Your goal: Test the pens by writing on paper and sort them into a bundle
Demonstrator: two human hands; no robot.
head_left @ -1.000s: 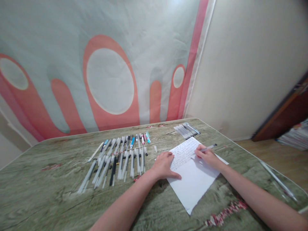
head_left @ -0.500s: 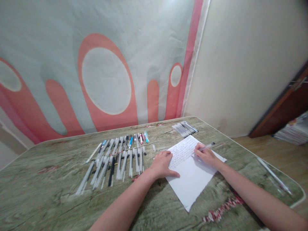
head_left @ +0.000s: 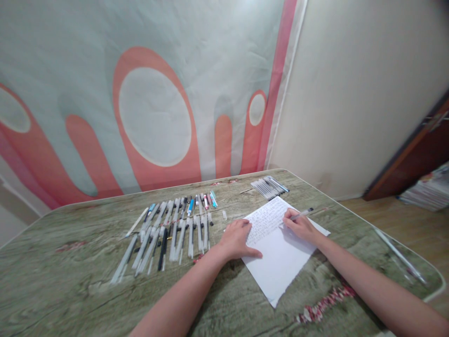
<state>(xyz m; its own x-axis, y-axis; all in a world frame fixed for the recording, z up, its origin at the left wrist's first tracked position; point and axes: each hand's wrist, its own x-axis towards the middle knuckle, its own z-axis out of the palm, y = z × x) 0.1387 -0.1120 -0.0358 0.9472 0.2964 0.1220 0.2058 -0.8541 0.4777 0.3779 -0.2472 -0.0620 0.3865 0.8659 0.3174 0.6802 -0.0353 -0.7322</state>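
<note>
A white sheet of paper (head_left: 275, 274) lies at an angle on the table, its upper half covered with lines of handwriting and its lower half blank. My left hand (head_left: 240, 239) rests on the sheet's left edge, thumb stretched apart from the fingers. In my right hand (head_left: 298, 224) is a pen (head_left: 306, 212), pinched near its tip over the right end of the written lines. The pen's clear barrel and dark end slant up to the right. Its tip is hidden by my fingers.
Left of the paper, many disassembled pens and clear barrels (head_left: 191, 231) lie in two rows. A small clear cap (head_left: 224, 215) is beside them. Behind the sheet sits a row of thin pens (head_left: 269, 187). A clear tube (head_left: 400, 255) lies near the right table edge.
Almost nothing differs. My right hand and the pen stay at nearly the same spot on the paper, and my left hand has not moved.
</note>
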